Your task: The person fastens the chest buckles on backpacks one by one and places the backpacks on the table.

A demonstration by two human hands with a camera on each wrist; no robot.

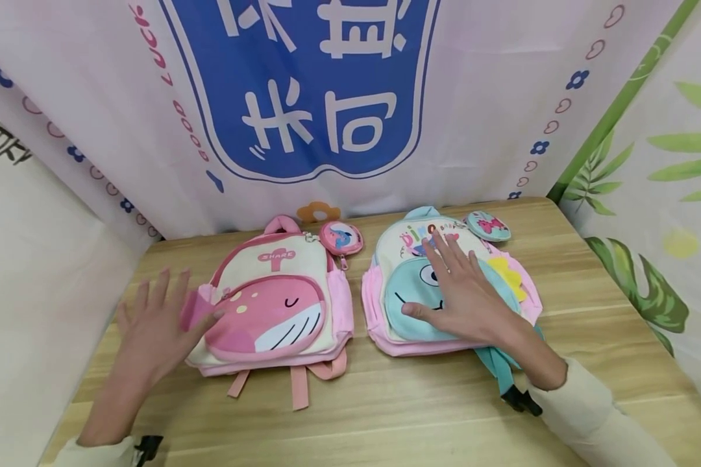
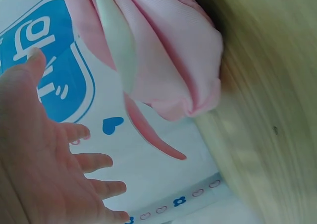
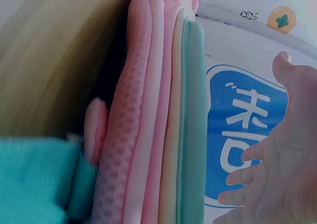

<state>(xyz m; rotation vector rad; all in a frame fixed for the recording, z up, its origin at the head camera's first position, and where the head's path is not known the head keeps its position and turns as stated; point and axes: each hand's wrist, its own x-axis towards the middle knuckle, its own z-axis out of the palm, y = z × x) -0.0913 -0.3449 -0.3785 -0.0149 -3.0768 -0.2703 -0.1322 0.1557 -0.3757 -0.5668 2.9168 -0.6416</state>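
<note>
Two children's backpacks lie side by side on a wooden table. On the left is a pink and cream shark backpack, with a round pink coin purse clipped near its top. The other is a teal, white and pink dino backpack, which carries a round teal coin purse. My left hand, fingers spread, hovers at the shark backpack's left side. Over the front of the dino backpack, my right hand is spread too, partly hiding its face. In the wrist views both hands hold nothing and appear apart from the bags.
The wooden table reaches back to a printed cloth with a blue sign. Pink straps trail from the shark backpack toward the front. A teal strap with a black buckle lies by my right forearm. A leaf-patterned cloth hangs at right.
</note>
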